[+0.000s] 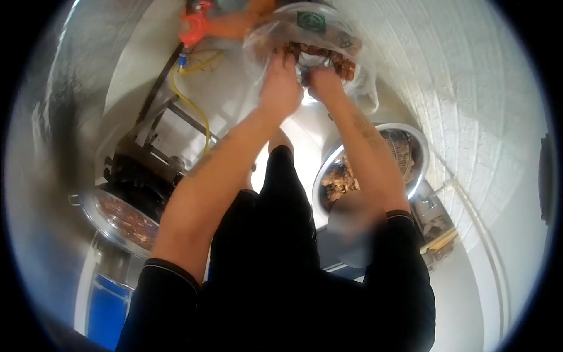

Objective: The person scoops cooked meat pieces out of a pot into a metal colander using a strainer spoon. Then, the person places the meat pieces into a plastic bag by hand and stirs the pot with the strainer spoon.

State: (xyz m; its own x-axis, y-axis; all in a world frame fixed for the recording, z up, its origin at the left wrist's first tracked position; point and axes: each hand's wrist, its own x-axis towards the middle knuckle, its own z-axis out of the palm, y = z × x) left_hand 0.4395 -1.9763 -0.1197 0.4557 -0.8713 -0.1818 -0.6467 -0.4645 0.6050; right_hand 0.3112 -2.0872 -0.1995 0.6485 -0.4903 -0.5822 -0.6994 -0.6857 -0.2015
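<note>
Both of my arms reach forward to a clear plastic bag (264,44) with a green label, at the top of the view. Brown chunks of food (346,64) lie inside it. My left hand (281,85) is at the bag's near left edge, its fingers bent and pressed against the plastic and chunks; what they grip is too blurred to name. Just to its right, my right hand (325,83) is closed at the bag's near edge, with a small dark thing beside its fingers that I cannot make out.
A metal pot (422,146) with brown chunks and a mesh strainer (399,149) stands at right. Another metal pot (88,205) with reddish contents is at left. A yellow hose (202,114) runs from a red valve (193,28). A dark metal frame (185,117) stands nearby.
</note>
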